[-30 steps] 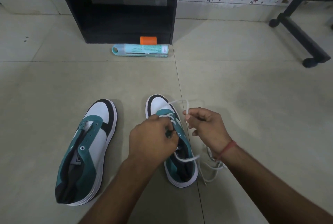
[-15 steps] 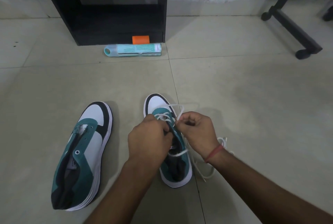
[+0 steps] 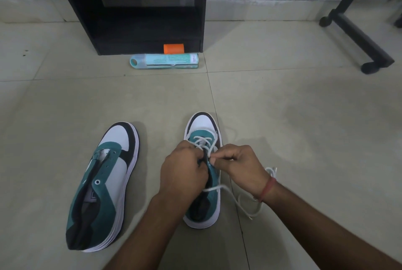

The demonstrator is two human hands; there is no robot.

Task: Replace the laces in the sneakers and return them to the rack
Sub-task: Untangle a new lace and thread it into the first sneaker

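Nearest, both forearms reached forward over the tiled floor (image 3: 293, 106); the left hand (image 3: 182, 172) curled its fingers around the tongue and eyelet edge of the right-hand sneaker (image 3: 203, 174), gripping it; the right hand (image 3: 241, 166), a red thread at its wrist, pinched the white lace (image 3: 201, 140) between thumb and forefinger just above the eyelets; the lace crossed the front eyelets, and its loose length trailed in loops on the floor beside the right wrist. To the left, apart from it, lay the second sneaker (image 3: 102, 185), teal, white and black, unlaced and tipped onto its side. Farther off, a teal tube-shaped pack (image 3: 165, 60) lay on the floor against the black rack (image 3: 139, 9), an orange cylinder (image 3: 174, 48) just behind it; a black wheeled frame (image 3: 356, 37) stood toward the far right corner.
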